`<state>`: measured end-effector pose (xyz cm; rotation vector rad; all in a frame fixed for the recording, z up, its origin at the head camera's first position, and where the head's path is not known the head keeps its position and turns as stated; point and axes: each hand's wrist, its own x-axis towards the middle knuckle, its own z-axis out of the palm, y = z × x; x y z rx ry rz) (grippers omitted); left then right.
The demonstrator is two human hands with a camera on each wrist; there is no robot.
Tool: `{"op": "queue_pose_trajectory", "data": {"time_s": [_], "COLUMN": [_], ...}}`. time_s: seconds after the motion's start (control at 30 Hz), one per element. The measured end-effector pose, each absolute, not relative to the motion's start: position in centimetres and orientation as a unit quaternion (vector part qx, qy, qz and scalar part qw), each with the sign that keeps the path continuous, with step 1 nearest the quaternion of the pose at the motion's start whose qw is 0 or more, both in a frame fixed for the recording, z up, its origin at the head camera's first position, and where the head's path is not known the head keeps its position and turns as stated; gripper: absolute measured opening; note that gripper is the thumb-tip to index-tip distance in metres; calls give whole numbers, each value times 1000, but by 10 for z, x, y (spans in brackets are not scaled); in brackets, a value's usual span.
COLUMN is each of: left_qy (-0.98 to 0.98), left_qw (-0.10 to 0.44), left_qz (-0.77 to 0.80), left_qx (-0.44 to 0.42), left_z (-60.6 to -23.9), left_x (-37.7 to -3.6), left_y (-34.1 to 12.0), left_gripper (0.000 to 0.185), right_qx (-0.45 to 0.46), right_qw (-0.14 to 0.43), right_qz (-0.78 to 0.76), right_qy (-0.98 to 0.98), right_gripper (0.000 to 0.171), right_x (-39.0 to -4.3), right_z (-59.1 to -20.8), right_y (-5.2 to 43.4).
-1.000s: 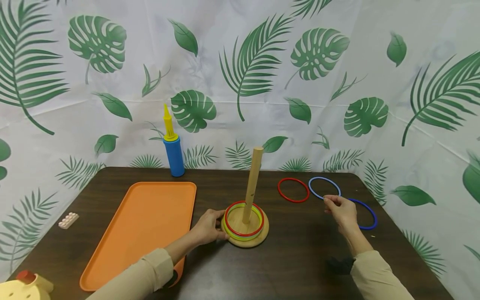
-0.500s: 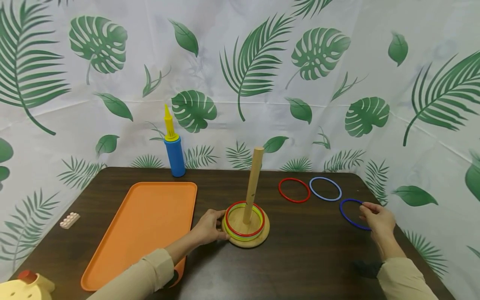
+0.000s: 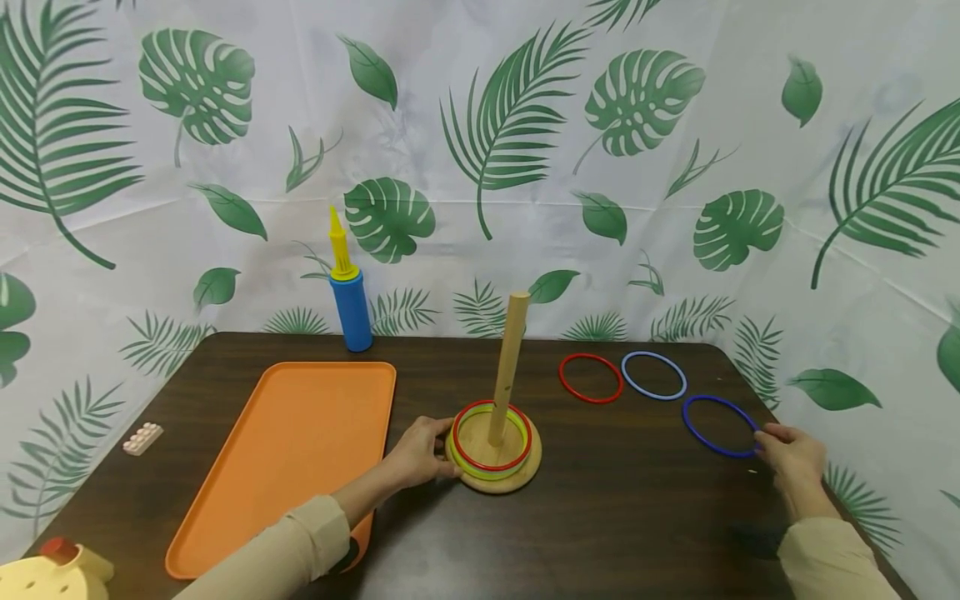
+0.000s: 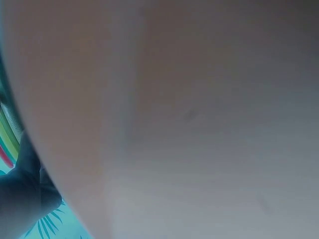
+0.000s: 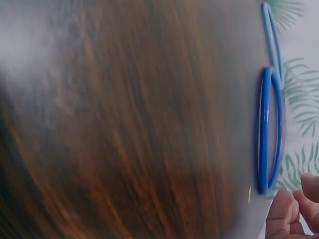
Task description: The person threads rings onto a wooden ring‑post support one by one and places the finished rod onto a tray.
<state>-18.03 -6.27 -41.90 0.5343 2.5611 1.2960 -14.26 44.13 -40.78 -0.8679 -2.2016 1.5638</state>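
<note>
1. The dark blue plastic ring (image 3: pixel 720 426) was seen lying flat on the dark wooden table (image 3: pixel 622 517), near its right edge, with the right hand (image 3: pixel 792 454) at the ring's near-right rim.
2. The fingertips (image 5: pixel 286 219) of that hand were placed just beside the ring; whether the ring was pinched could not be told, though the fingers were curled loosely.
3. Compared with half a second before, the right hand had been drawn further right and nearer to the table edge, and the dark blue ring was left fully uncovered.
4. One second earlier the same hand had been held over the light blue ring (image 3: pixel 653 375), which was since left untouched beside the red ring (image 3: pixel 590 378).
5. The left hand (image 3: pixel 420 454) was kept curled against the round wooden base (image 3: pixel 525 475) of the upright wooden peg (image 3: pixel 508 367), unchanged in place.
6. A red ring and a yellow-green ring (image 3: pixel 491 437) were stacked around the peg on the base.
7. The flat orange tray (image 3: pixel 288 450) was left lying just left of the base.
</note>
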Motion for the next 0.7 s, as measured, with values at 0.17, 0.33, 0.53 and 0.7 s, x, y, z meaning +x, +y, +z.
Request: {"op": "queue_pose_trajectory", "data": {"time_s": [0.17,0.33,0.53,0.7], "left_qy": [872,873,876,874], "left_qw": [112,112,112,116], "left_qz": [442,440,433,439], "left_qx": [178,179,181,173], "left_z": [-420,-420,-421,-421], "left_x": [-180,-181,-182,-182], "left_y": [-62,-62,-62,-61], "left_gripper": [75,74,74,75], "right_qx": [-301,-301,-298,-292], "right_qw": [142,123,104,115], "right_qz": [520,508,481,444], "right_qy": [-787,-798,-818,-839], "right_gripper": [23,40,44,42], "right_x": [-144,-144,-143,-146], "right_z": [-410,-411,-413,-415], "right_y": [447,450,452,452]}}
